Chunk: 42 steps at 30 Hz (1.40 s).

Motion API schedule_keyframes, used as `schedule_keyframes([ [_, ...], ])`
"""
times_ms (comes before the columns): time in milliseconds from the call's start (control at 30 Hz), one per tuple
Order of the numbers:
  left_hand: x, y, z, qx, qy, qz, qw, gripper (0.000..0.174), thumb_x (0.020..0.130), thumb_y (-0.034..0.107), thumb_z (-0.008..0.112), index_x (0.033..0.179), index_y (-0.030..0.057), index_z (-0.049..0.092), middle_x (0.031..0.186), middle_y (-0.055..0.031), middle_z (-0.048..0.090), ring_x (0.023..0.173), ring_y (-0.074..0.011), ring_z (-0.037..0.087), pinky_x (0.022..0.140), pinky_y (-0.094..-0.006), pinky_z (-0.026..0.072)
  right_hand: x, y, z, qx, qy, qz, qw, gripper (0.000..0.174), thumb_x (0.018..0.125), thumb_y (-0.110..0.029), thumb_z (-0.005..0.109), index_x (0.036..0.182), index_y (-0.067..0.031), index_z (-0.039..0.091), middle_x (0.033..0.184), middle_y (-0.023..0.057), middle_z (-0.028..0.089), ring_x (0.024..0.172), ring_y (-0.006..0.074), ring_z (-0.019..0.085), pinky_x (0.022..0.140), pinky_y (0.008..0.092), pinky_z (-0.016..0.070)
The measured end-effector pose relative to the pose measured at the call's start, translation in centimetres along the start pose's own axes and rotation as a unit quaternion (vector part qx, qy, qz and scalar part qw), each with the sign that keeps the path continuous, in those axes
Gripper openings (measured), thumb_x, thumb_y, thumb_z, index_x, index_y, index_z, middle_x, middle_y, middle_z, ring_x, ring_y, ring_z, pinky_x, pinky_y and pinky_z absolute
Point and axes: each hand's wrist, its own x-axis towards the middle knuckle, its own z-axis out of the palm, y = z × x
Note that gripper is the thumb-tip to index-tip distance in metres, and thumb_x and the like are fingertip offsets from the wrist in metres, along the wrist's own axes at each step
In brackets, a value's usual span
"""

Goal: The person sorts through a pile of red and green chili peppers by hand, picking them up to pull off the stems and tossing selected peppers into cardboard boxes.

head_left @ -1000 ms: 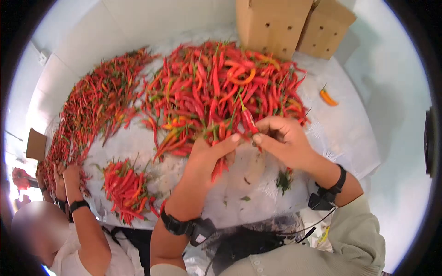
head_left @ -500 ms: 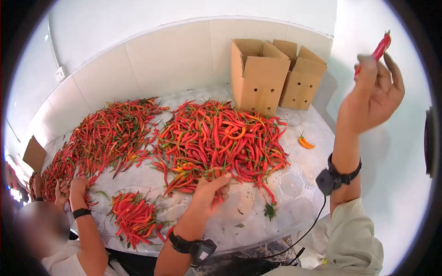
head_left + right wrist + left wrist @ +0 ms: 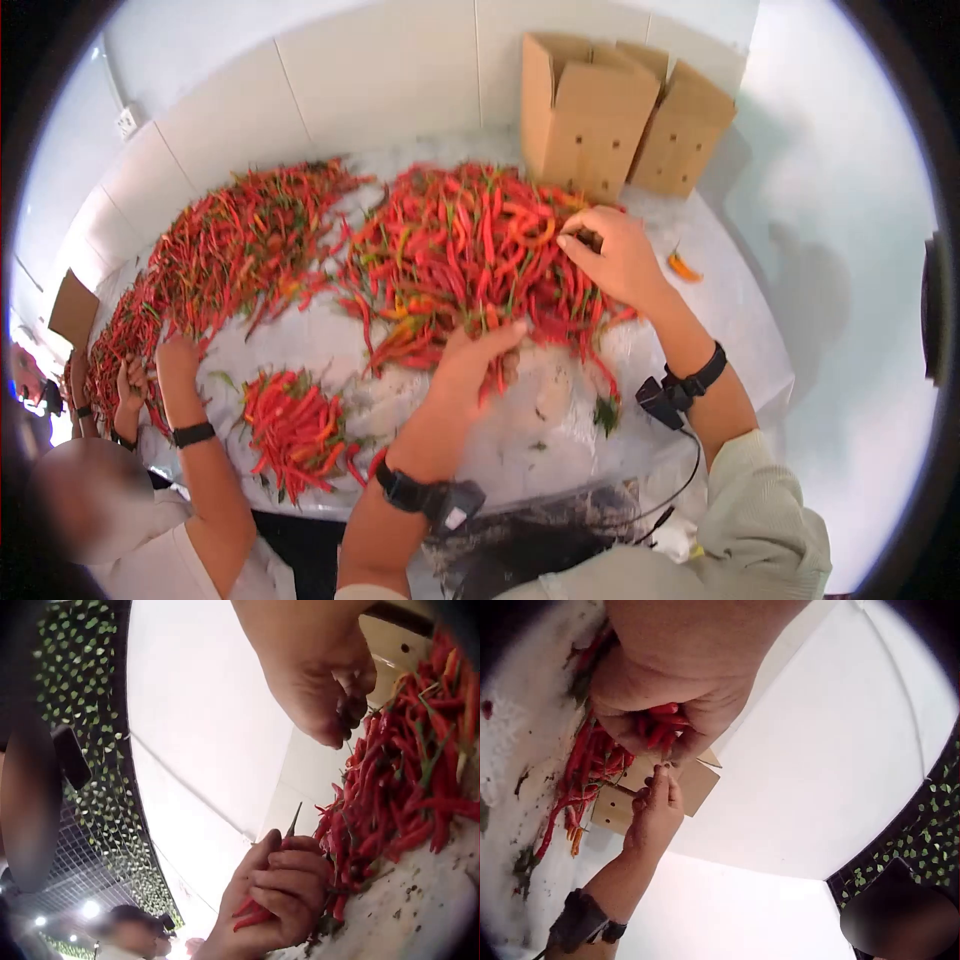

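My left hand (image 3: pixel 465 375) is curled round several red chili peppers (image 3: pixel 666 724). In the right wrist view, a green stem (image 3: pixel 294 819) sticks up past its thumb and red tips show under the fingers. My right hand (image 3: pixel 620 258) hovers at the right side of the large chili pile (image 3: pixel 450 255). Its fingers are loosely bent, with thumb and forefinger apart, and no pepper shows between them. The pile is mostly red, with some orange and green-tinged peppers, and lies just beyond my left hand.
A smaller chili heap (image 3: pixel 295 425) lies front left, and another long pile (image 3: pixel 235 245) stretches along the left. Two cardboard boxes (image 3: pixel 590 125) stand at the back. One orange pepper (image 3: pixel 684 267) lies alone at right. Another person's arm (image 3: pixel 195 430) reaches in from the left.
My right hand worked beside the left with a red chili, then rose far right holding it. Now it is back over the pile without that chili. The left hand keeps its bunch.
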Motion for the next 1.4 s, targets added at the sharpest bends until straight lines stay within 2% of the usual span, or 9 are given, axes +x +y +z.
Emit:
schedule_keyframes([
  [200, 0.2, 0.4, -0.1, -0.004, 0.012, -0.022, 1.0, 0.014, 0.078, 0.012, 0.068, 0.083, 0.0064, 0.056, 0.061, 0.0017, 0.052, 0.044, -0.0085, 0.048, 0.04, -0.0231, 0.0394, -1.6, 1.1, 0.8, 0.064, -0.089, 0.075, 0.991, 0.016, 0.076, -0.016, 0.066, 0.083, -0.002, 0.062, 0.075, 0.0103, 0.06, 0.066, 0.0209, 0.057, 0.062, 0.0327, 0.0451],
  [433, 0.2, 0.1, 0.0, -0.007, 0.035, -0.043, 0.998, 0.013, 0.079, 0.01, 0.067, 0.086, 0.0059, 0.057, 0.068, 0.0, 0.053, 0.052, -0.0084, 0.047, 0.044, -0.0231, 0.0364, -4.2, 1.4, 2.3, -0.09, -0.068, -0.014, 0.994, 0.017, 0.074, -0.02, 0.068, 0.079, -0.0055, 0.059, 0.077, 0.0098, 0.057, 0.077, 0.0302, 0.056, 0.066, 0.039, 0.0449],
  [533, 0.0, 0.2, 0.3, 0.037, 0.039, -0.038, 0.998, 0.017, 0.079, 0.01, 0.067, 0.091, 0.0063, 0.055, 0.067, 0.0006, 0.051, 0.052, -0.008, 0.046, 0.045, -0.0231, 0.0367, -4.0, 2.3, 2.7, -0.058, -0.084, -0.024, 0.994, 0.014, 0.077, -0.017, 0.065, 0.084, -0.006, 0.059, 0.079, 0.0102, 0.056, 0.079, 0.0314, 0.056, 0.068, 0.0401, 0.0449],
  [733, 0.0, -0.1, 0.5, 0.021, 0.016, 0.0, 1.0, 0.018, 0.079, 0.012, 0.069, 0.089, 0.0024, 0.057, 0.069, -0.0026, 0.058, 0.054, -0.0096, 0.053, 0.046, -0.0245, 0.0397, -3.7, 0.5, 0.8, 0.008, 0.021, -0.003, 1.0, 0.011, 0.08, -0.011, 0.06, 0.086, -0.0027, 0.055, 0.08, 0.0126, 0.056, 0.076, 0.0322, 0.055, 0.066, 0.039, 0.0437],
  [867, -0.5, 0.3, 1.7, 0.017, 0.08, 0.086, 0.993, 0.014, 0.082, 0.011, 0.066, 0.088, 0.0019, 0.058, 0.075, -0.0056, 0.062, 0.058, -0.0109, 0.056, 0.047, -0.0236, 0.043, -3.8, -0.5, -0.7, 0.179, -0.018, 0.083, 0.98, 0.012, 0.088, -0.013, 0.056, 0.088, -0.0009, 0.052, 0.075, 0.0071, 0.054, 0.067, 0.0166, 0.05, 0.062, 0.0286, 0.0407],
  [967, -0.7, 0.7, 1.9, 0.015, 0.131, 0.128, 0.983, 0.012, 0.084, 0.012, 0.063, 0.088, 0.0025, 0.059, 0.078, -0.0065, 0.063, 0.059, -0.0105, 0.057, 0.048, -0.0225, 0.0452, -4.0, -0.5, -0.4, 0.244, -0.067, 0.07, 0.965, 0.012, 0.09, -0.012, 0.053, 0.088, -0.0007, 0.053, 0.072, 0.0042, 0.052, 0.066, 0.0116, 0.044, 0.06, 0.026, 0.0386],
  [1067, -0.4, 0.8, 0.2, -0.035, 0.088, 0.105, 0.99, 0.01, 0.088, 0.012, 0.057, 0.095, 0.0048, 0.056, 0.085, -0.0046, 0.06, 0.066, -0.0081, 0.055, 0.049, -0.0195, 0.0432, -4.0, -0.5, -0.1, 0.237, -0.07, 0.052, 0.968, 0.011, 0.089, -0.011, 0.053, 0.088, -0.0001, 0.052, 0.072, 0.0043, 0.051, 0.066, 0.0119, 0.044, 0.061, 0.0264, 0.0386],
  [1167, 0.1, 0.7, -0.2, -0.084, 0.086, 0.097, 0.988, 0.015, 0.085, 0.015, 0.063, 0.091, 0.0022, 0.059, 0.078, -0.0047, 0.063, 0.059, -0.0081, 0.056, 0.048, -0.0218, 0.0446, -4.0, -0.5, -0.1, 0.227, -0.076, 0.028, 0.971, 0.011, 0.089, -0.011, 0.054, 0.088, -0.0003, 0.052, 0.072, 0.0042, 0.05, 0.067, 0.0124, 0.044, 0.06, 0.0264, 0.0385],
  [1400, -0.9, 0.5, 2.2, 0.126, 0.049, 0.01, 0.991, 0.022, 0.077, 0.012, 0.07, 0.094, 0.0037, 0.058, 0.071, 0.0003, 0.057, 0.054, -0.0059, 0.049, 0.044, -0.0204, 0.0374, -4.4, -1.0, 0.8, 0.235, -0.089, -0.001, 0.968, 0.013, 0.087, -0.012, 0.057, 0.09, 0.0, 0.054, 0.073, 0.006, 0.054, 0.066, 0.0116, 0.048, 0.059, 0.0269, 0.0404],
])
